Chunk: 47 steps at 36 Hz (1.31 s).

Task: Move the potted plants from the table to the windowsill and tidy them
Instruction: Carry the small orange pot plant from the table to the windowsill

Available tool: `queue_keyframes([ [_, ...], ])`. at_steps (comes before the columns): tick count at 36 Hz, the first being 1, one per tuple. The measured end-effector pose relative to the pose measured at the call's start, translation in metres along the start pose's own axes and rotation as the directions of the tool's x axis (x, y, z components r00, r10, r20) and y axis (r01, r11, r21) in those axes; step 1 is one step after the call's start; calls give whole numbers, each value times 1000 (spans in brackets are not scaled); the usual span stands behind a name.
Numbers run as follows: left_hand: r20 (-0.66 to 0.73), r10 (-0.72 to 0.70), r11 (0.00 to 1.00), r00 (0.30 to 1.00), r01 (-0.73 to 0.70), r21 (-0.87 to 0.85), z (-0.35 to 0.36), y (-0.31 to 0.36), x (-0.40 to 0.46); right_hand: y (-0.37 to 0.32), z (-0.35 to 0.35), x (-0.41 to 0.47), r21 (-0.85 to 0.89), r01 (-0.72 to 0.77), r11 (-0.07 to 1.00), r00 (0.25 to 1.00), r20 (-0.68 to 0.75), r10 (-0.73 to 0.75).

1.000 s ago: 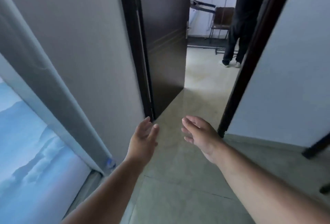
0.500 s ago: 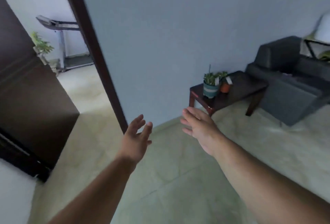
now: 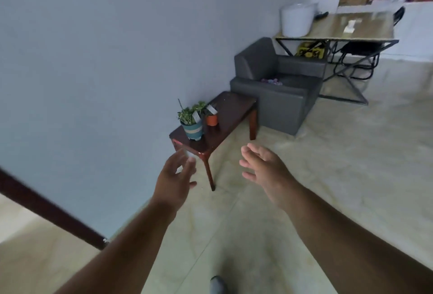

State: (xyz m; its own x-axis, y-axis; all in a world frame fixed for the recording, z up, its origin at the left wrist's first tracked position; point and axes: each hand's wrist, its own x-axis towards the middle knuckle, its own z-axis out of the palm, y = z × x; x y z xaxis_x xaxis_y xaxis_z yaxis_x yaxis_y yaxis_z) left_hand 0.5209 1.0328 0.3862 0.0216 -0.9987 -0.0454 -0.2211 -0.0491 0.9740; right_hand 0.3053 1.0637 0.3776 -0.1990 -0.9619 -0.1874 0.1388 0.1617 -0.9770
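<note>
A low dark wooden table [image 3: 230, 108] stands against the pale wall. On its near end sits a leafy plant in a teal pot with a beige band [image 3: 193, 129], with a white tag. Right behind it is a small orange pot [image 3: 211, 119], also tagged. My left hand [image 3: 177, 180] is stretched forward, fingers apart and empty, short of the table's near corner. My right hand [image 3: 263, 166] is held out beside it, open and empty, over the floor in front of the table. No windowsill is in view.
A grey armchair [image 3: 278, 85] stands just past the table. Further back is a glass-topped table [image 3: 351, 28] on black crossed legs with a white bucket [image 3: 296, 18] on it. A dark door frame [image 3: 46, 209] crosses the lower left. Pale tiled floor lies ahead.
The view has swung right from the doorway to the room; the table with the plants now lies closer and more central. Both hands stay out in front, open.
</note>
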Motion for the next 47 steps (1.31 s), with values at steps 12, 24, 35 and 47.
queue_keyframes([
  [12,22,-93,992,995,94,-89,25,-30,149,-11,4,139,-124,-33,992,999,-9,32],
  [24,48,-223,960,974,228,-162,53,-48,288,-16,-7,275,-163,-150,975,988,-63,142],
  [35,13,-272,952,962,271,-141,137,-39,377,-23,-62,397,-149,-151,977,988,2,153],
  [47,-128,-395,914,910,375,-156,237,-37,469,-49,-141,550,-186,-190,964,967,132,216],
])
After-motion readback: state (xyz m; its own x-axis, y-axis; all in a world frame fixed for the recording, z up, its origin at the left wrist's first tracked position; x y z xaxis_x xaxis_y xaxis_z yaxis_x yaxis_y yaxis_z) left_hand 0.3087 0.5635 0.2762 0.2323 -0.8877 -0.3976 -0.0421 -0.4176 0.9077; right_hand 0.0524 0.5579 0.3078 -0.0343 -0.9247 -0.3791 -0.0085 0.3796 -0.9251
